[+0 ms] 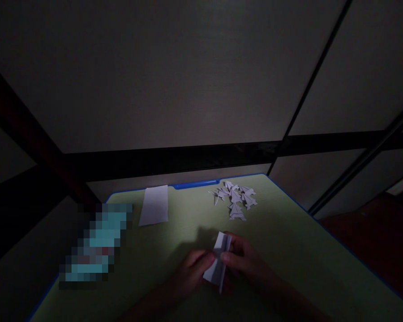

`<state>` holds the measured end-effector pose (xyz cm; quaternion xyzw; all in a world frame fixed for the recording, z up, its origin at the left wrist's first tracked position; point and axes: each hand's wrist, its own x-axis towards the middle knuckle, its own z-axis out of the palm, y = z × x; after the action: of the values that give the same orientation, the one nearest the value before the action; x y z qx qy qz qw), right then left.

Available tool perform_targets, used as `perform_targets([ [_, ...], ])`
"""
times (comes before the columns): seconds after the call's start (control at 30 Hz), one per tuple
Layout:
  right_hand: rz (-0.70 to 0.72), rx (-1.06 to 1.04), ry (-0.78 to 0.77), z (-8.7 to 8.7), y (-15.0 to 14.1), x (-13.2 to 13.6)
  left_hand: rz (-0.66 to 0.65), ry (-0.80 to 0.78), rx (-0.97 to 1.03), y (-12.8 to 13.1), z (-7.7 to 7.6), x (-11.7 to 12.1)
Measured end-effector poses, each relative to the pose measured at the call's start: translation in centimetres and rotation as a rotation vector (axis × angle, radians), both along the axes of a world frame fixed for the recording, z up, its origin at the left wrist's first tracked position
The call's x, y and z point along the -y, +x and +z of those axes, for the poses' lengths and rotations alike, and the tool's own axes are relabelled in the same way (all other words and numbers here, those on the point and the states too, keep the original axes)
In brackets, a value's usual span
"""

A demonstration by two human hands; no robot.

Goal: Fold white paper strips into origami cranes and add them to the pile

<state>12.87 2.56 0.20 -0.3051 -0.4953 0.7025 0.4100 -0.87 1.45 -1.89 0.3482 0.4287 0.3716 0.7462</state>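
White paper, creased into a narrow strip [217, 267], is held between the two hands, just above the tabletop [188, 228]. The left hand [195, 268] pinches its left edge, thumb lying on the near face. The right hand [243, 258] grips the opposite side, its thumb pressed on the raised fold and its fingers curled behind. The strip stands tilted, its upper end leaning slightly to the right hand's side.

Beyond the right hand, well clear of its fingers, a cluster of folded paper figures [235, 197] lies on the pale green surface, several touching or overlapping. Ahead of the left hand and off to its left, a flat white sheet [154, 205] rests near the far edge. Farther to the left of that hand sits a teal item [97, 241], pixelated beyond recognition. Straight ahead of both hands, a blue groove [196, 184] is set into the far rim, with dim cabinet panels [174, 89] behind it
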Motion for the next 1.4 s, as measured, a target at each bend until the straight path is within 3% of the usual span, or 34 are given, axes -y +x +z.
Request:
perform_targets([
  [0.2,-0.033,0.065,-0.060,0.0,-0.2,0.1,-0.168,0.038,0.025,-0.1,0.9,0.1],
  [0.5,-0.082,0.082,-0.091,0.4,-0.3,0.1,-0.093,0.056,-0.203,-0.8,0.9,0.1],
  [0.9,-0.025,0.085,-0.086,-0.2,-0.1,0.2,-0.169,0.017,-0.068,-0.6,1.6,0.1],
  [1.07,-0.043,0.092,-0.075,-0.1,-0.2,0.2,-0.134,0.013,-0.087,-0.6,2.1,0.2],
  [1.4,-0.070,0.110,-0.078,0.4,-0.2,0.2,-0.199,0.111,-0.121,-0.9,1.0,0.0],
])
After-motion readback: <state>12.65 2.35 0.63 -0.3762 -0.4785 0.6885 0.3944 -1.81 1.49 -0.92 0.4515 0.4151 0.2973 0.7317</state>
